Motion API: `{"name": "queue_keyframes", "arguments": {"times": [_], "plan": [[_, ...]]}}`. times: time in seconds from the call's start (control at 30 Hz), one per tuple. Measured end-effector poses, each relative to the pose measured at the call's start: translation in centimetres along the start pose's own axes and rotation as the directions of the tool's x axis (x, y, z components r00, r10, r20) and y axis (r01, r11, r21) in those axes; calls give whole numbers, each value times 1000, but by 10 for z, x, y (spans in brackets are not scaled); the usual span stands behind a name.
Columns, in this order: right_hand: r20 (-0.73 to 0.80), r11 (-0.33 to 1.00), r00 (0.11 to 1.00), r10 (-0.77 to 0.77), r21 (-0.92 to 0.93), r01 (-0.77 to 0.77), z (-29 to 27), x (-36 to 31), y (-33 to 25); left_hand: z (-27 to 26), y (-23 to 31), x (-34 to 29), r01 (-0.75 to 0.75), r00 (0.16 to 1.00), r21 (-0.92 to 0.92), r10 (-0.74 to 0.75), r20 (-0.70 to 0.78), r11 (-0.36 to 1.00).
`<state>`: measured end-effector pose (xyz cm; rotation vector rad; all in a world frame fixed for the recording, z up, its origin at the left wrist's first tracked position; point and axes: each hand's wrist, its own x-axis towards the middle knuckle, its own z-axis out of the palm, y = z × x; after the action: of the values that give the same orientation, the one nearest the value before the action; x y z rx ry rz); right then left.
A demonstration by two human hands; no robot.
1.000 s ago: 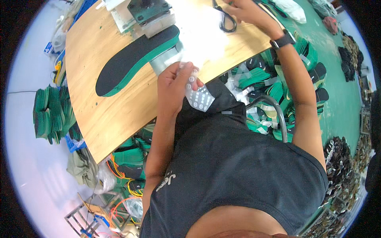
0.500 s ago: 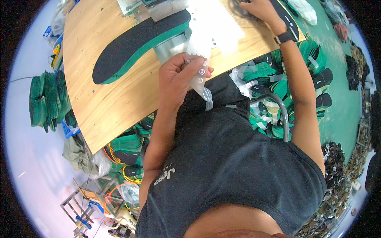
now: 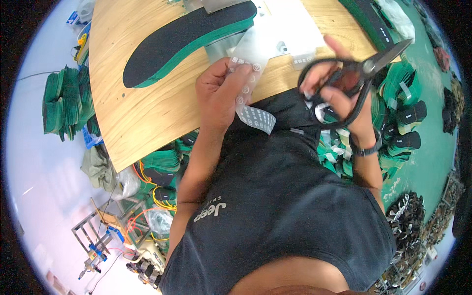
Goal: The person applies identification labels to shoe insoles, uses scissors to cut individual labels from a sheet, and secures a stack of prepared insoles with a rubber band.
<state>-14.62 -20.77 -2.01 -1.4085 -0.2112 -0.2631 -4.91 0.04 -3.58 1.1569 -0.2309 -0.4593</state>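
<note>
My left hand (image 3: 216, 93) pinches a translucent printed film strip (image 3: 258, 119) over the front edge of the wooden table. The strip's loose end curls down in front of my dark shirt, and its upper part runs back into a brightly lit patch. To the right, my right hand (image 3: 361, 120) grips a pair of black-handled scissors (image 3: 368, 67), with fingers through the large loops. The blades point up and right, away from the strip; motion blurs the fingers. A black-and-green insole (image 3: 182, 44) lies beyond my left hand, partly under or against a metal block (image 3: 228, 4).
The wooden table (image 3: 110, 118) spans the upper middle. Another black-and-green insole (image 3: 368, 22) is at its far right. Stacks of green insoles lie below right, and another stack (image 3: 66, 101) stands at left. Orange and yellow hoses (image 3: 160, 199) hang below the table's left corner.
My right hand has come back from the far right of the table toward my body, bringing the scissors up into plain view. The left hand keeps its hold; the strip's end now curls rightward.
</note>
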Motion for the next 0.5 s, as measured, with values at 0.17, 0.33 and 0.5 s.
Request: {"name": "queue_keyframes", "arguments": {"times": [0.17, 0.33, 0.5], "plan": [[-128, 904, 911, 393, 237, -357, 21, -53, 7, -2, 5, 2, 1, 997, 55, 3, -73, 999], [54, 869, 870, 491, 46, -493, 8, -64, 18, -6, 11, -1, 27, 999, 87, -25, -31, 996], [100, 860, 857, 506, -129, -493, 11, -54, 14, -7, 7, -1, -2, 997, 26, 0, 81, 1000]]}}
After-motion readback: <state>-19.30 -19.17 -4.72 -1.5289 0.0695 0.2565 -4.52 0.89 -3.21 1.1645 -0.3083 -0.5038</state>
